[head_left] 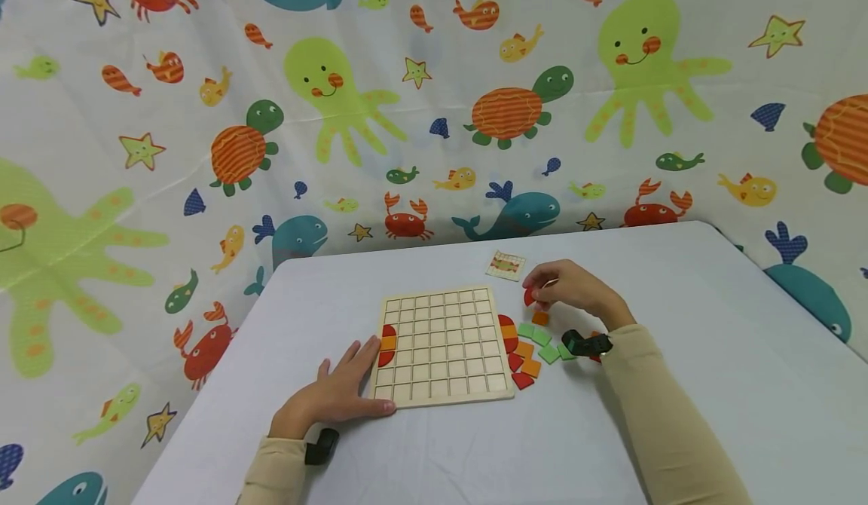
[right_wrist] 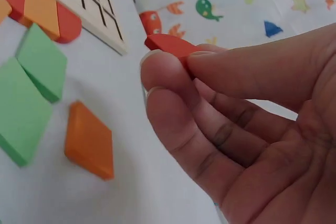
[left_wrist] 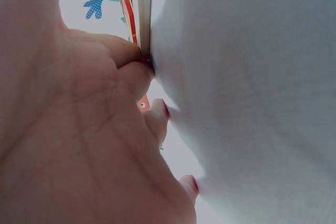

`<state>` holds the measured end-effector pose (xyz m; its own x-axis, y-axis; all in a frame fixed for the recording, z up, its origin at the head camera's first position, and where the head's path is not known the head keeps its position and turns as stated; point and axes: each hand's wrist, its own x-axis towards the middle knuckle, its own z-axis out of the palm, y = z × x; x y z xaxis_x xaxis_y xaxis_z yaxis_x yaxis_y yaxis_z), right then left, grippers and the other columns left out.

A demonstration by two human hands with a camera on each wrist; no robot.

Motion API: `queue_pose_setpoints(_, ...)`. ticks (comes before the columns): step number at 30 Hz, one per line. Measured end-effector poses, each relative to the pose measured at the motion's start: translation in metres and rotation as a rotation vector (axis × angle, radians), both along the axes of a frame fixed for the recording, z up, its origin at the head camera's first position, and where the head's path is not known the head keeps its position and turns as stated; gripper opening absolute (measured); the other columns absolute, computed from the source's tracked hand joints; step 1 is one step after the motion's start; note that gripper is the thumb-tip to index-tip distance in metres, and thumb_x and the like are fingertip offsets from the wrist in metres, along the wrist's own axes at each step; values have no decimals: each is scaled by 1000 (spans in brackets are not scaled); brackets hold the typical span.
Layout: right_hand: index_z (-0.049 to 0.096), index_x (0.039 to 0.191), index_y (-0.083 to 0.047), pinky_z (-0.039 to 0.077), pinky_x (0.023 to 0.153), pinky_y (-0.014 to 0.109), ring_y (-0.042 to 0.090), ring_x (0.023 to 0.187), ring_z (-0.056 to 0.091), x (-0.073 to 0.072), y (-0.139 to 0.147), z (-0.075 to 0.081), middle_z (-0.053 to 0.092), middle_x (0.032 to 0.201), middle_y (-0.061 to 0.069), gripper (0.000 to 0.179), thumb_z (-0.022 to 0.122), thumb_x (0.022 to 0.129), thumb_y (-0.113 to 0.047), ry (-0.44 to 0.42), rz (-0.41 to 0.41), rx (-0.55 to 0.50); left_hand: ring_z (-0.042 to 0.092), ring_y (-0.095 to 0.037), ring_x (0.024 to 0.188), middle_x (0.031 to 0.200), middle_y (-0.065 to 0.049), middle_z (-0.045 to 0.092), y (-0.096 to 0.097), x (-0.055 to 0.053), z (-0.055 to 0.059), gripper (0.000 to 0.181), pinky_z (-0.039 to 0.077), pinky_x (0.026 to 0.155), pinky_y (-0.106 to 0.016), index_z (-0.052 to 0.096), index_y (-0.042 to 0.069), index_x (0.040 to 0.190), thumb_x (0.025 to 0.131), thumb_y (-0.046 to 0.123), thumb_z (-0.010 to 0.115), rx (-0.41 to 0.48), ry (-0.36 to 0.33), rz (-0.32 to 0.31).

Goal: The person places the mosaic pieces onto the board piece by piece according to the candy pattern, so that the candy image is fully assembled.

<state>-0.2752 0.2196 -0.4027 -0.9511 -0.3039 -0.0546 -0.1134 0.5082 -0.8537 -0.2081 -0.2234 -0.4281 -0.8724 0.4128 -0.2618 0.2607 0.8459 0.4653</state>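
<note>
A wooden grid board (head_left: pixel 444 347) lies flat on the table. At its left edge rests my left hand (head_left: pixel 332 393), fingers spread, thumb by the near left corner. In the left wrist view the fingertips touch the board's side (left_wrist: pixel 144 14). Two red rounded tiles with an orange square (head_left: pixel 389 343) between them sit in the leftmost column. Above the table, right of the board, my right hand (head_left: pixel 573 288) pinches a red rounded tile (right_wrist: pixel 170 44) between thumb and fingers. Just below that hand lies an orange square tile (right_wrist: pixel 89 140).
Loose green tiles (head_left: pixel 541 337), orange tiles (head_left: pixel 531 368) and red tiles (head_left: pixel 523 381) lie along the board's right side, some partly under the right wrist. A small pattern card (head_left: pixel 505 265) lies behind the board. A printed sea-animal curtain (head_left: pixel 434 136) hangs behind the table.
</note>
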Motion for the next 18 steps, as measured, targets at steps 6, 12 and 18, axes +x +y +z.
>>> queue_pose_setpoints(6,68,128,11,62,88,34,26,86,72,-3,-18,-1,70,107,17,28,65,103,-1,7,34,-76,8,-41,163,177,-16,19,-1,-1,-1,120,-1,119,-79,20,6,171,84,57,85,1,1,-1)
queue_pose_setpoints(12,69,122,10,63,89,37,29,87,75,-3,-38,0,69,106,18,22,66,103,-1,28,57,-119,7,-40,163,177,-15,19,-3,-1,-2,120,-2,119,-79,19,7,172,84,58,84,-9,-1,1)
queue_pose_setpoints(18,70,119,8,64,86,37,29,85,76,-2,-58,-3,69,104,17,19,67,102,0,57,67,-146,8,-39,163,177,-14,20,-2,-2,-2,121,-1,119,-79,20,8,172,83,59,85,-13,2,8)
